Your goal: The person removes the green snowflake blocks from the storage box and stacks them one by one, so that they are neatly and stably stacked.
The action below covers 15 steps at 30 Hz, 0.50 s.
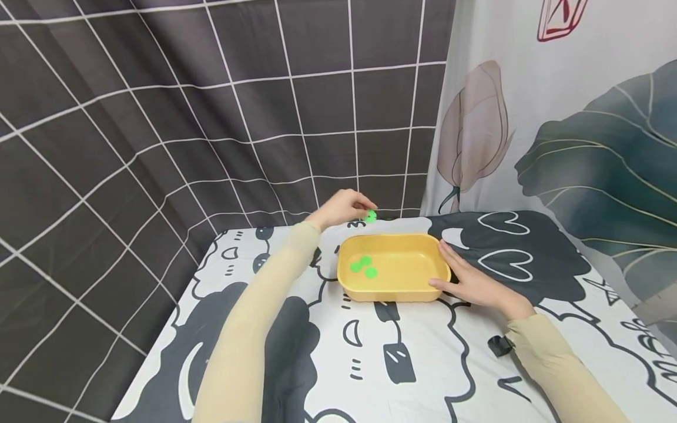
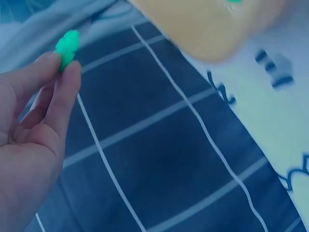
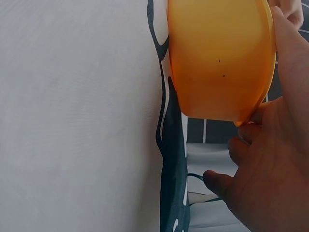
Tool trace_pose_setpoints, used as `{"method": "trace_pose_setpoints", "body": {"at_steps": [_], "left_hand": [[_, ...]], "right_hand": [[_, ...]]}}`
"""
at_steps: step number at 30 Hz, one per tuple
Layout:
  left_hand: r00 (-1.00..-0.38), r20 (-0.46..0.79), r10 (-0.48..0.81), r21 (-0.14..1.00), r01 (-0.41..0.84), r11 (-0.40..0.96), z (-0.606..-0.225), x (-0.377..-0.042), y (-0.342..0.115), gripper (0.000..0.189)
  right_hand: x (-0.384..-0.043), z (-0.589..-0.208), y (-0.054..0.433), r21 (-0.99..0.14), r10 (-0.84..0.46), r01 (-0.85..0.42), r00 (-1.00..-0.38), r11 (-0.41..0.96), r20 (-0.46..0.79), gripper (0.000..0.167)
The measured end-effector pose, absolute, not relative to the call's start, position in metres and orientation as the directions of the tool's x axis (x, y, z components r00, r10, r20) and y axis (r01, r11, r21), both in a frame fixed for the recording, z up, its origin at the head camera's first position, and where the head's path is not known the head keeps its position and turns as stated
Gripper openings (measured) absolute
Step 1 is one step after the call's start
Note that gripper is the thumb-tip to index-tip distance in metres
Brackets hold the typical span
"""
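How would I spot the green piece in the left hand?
On the patterned cloth sits a yellow tray. Past its far rim, the left hand pinches the green piece. Unlike the three green pieces lying in the tray, this one is held outside it.

From the left hand (image 1: 342, 209), which pinches a green piece (image 1: 371, 216) beyond the far left rim of the yellow tray (image 1: 404, 270), open air leads over that rim to free floor in the tray's middle and right, while three green pieces (image 1: 371, 272) take up its left part. The right hand (image 1: 473, 286) blocks the tray's right end, and the dark grid curtain (image 1: 317, 106) bounds the far side; nearer, a wide passage runs over the patterned cloth (image 1: 423, 346) between the forearms
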State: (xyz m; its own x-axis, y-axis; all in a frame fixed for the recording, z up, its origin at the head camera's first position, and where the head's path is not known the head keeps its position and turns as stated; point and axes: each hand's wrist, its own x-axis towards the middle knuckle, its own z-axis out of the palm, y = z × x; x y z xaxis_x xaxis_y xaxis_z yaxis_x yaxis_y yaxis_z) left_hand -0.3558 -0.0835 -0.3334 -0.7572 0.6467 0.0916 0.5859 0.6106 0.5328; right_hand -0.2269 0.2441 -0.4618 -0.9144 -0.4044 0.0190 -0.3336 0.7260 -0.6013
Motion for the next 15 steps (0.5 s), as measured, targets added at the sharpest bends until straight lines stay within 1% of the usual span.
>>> {"method": "trace_pose_setpoints", "body": {"at_steps": [4,8,15], "left_hand": [[-0.821,0.150,0.550,0.588,0.521,0.618,-0.330,-0.357,-0.114,0.025],[-0.881,0.164,0.443,0.639,0.437,0.633,-0.331,-0.355,-0.145,0.025],[-0.944,0.160,0.288,0.716,0.312,0.625,-0.340,-0.347,-0.193,0.024]], "right_hand": [[-0.227,-0.461,0.243,-0.602,-0.403,-0.329,-0.915,0.727,0.014,0.100],[-0.227,-0.458,0.243,-0.595,-0.407,-0.330,-0.914,0.733,0.006,0.100],[-0.225,-0.453,0.242,-0.607,-0.420,-0.333,-0.907,0.721,-0.002,0.100]]}}
